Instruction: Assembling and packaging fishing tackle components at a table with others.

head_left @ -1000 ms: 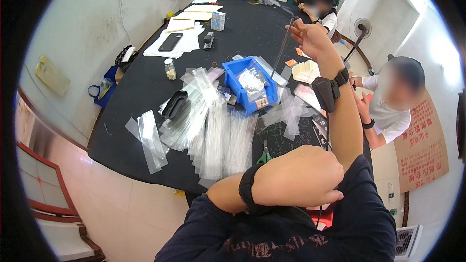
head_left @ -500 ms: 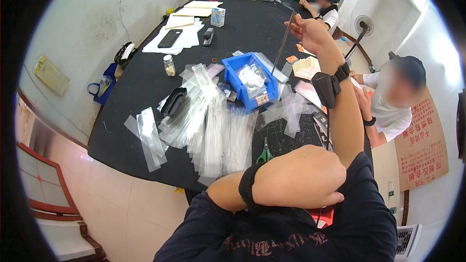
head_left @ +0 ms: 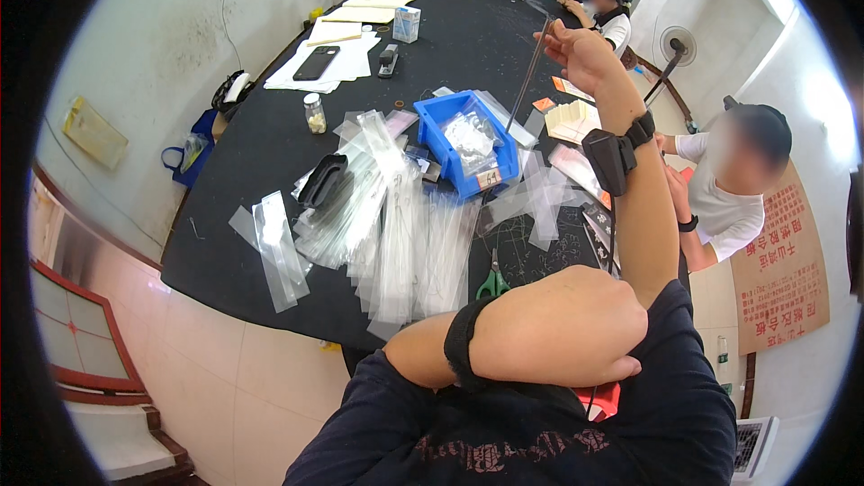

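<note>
My right hand [head_left: 580,56] is raised at the end of my outstretched arm, with its fingers pinching thin dark cord [head_left: 531,72]. The cord slants down toward a blue plastic bin [head_left: 436,141] holding clear bags of small white pieces [head_left: 472,137]. My left hand [head_left: 560,324] is curled close to my chest, back of the hand up. Its fingertips are hidden, so what it grips cannot be made out. A dark strand shows just below it, beside a red object [head_left: 605,400]. Green-handled scissors [head_left: 492,279] lie on the table near my left wrist.
Clear plastic sleeves [head_left: 396,243] cover the near part of the black table [head_left: 225,252]. Nearby are a black case [head_left: 322,182], a small jar [head_left: 314,114], a stapler [head_left: 388,61], a phone [head_left: 317,63] and cream cards [head_left: 571,121]. A co-worker [head_left: 729,180] sits at the right.
My right hand has moved slightly to the right, still pinching the cord. My left hand has barely moved. The co-worker's hands at the right have shifted a little.
</note>
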Demonstrator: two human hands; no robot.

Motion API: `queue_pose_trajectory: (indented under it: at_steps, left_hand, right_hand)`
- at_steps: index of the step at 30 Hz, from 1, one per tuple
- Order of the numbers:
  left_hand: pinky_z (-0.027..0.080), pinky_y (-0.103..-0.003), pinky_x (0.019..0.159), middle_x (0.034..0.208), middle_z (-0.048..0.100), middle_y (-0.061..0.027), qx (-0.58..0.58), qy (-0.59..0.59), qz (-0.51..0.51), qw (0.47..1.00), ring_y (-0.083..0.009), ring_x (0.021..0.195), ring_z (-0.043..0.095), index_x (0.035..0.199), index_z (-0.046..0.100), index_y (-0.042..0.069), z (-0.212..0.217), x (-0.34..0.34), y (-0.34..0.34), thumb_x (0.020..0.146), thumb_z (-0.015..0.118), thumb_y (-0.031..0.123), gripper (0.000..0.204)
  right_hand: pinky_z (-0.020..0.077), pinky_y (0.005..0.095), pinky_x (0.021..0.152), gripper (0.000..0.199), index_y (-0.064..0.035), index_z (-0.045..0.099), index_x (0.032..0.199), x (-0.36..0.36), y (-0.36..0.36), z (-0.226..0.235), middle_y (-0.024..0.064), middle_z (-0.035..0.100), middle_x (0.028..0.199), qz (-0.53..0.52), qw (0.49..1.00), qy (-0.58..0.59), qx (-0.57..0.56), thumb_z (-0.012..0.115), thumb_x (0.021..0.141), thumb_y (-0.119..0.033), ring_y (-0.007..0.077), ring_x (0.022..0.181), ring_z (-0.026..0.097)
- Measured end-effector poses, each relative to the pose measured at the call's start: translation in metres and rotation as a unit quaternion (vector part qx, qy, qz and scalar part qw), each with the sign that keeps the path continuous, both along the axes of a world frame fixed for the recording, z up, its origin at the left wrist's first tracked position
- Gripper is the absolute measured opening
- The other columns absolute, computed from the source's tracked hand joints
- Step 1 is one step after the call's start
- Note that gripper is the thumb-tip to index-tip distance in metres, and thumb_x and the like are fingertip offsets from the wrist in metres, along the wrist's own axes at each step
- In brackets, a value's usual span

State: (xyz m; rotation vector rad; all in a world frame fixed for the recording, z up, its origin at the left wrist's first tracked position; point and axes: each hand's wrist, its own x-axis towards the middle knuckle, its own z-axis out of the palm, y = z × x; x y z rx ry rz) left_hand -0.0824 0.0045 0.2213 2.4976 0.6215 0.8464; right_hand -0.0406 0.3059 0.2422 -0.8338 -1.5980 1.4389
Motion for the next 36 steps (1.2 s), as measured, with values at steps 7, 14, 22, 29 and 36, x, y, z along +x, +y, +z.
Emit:
queue_pose_trajectory:
  at_steps: [7, 14, 22, 29, 36]
  left_hand:
    - [0.05, -0.043, 0.061, 0.063, 0.059, -0.02, -0.007, 0.006, 0.004, 1.0, -0.0378, 0.064, 0.061, 0.067, 0.062, -0.003, 0.0, -0.001, -0.001, 0.085, 0.058, 0.03, 0.038]
    - [0.05, -0.043, 0.061, 0.063, 0.059, -0.02, -0.006, 0.004, 0.002, 1.0, -0.0377, 0.064, 0.061, 0.067, 0.062, -0.003, 0.001, -0.002, -0.002, 0.085, 0.057, 0.03, 0.038]
    - [0.051, -0.042, 0.06, 0.063, 0.059, -0.0194, 0.008, 0.004, 0.001, 1.0, -0.0369, 0.064, 0.061, 0.066, 0.062, -0.003, 0.0, -0.002, -0.002, 0.085, 0.057, 0.029, 0.038]
    - [0.051, -0.042, 0.061, 0.063, 0.06, -0.0191, 0.005, 0.001, 0.005, 1.0, -0.0362, 0.064, 0.061, 0.066, 0.062, -0.004, -0.002, -0.004, -0.003, 0.085, 0.058, 0.029, 0.038]
    - [0.05, -0.041, 0.06, 0.064, 0.06, -0.0185, 0.012, 0.015, 0.006, 1.0, -0.035, 0.064, 0.062, 0.066, 0.062, -0.003, -0.001, -0.002, -0.002, 0.084, 0.058, 0.029, 0.037]
  right_hand:
    - [0.0396, 0.0299, 0.094, 0.016, -0.0077, 0.056, 0.103, 0.001, 0.008, -0.001, 0.0088, 0.064, 0.099, 0.001, 1.0, -0.023, 0.021, 0.057, 0.095, -0.022, 0.0162, 0.098, 0.057]
    - [0.0405, 0.0309, 0.093, 0.048, -0.0157, 0.037, 0.138, 0.0, -0.002, 0.003, 0.0052, 0.062, 0.1, 0.012, 1.0, -0.015, 0.018, 0.057, 0.094, -0.017, 0.0165, 0.1, 0.059]
    - [0.0408, 0.0305, 0.091, 0.045, -0.0198, 0.039, 0.136, 0.004, 0.009, -0.002, 0.0045, 0.061, 0.103, 0.009, 0.999, -0.032, 0.007, 0.056, 0.095, -0.017, 0.0166, 0.101, 0.058]
    - [0.0404, 0.0337, 0.08, 0.018, -0.0138, 0.054, 0.11, 0.003, -0.012, -0.006, 0.0046, 0.063, 0.101, 0.0, 0.999, -0.013, -0.03, 0.056, 0.095, -0.024, 0.0142, 0.092, 0.056]
    - [0.0406, 0.0318, 0.079, 0.027, -0.011, 0.061, 0.099, 0.014, 0.009, -0.024, -0.0013, 0.061, 0.094, 0.02, 1.0, 0.01, 0.008, 0.056, 0.094, -0.038, 0.0128, 0.09, 0.054]
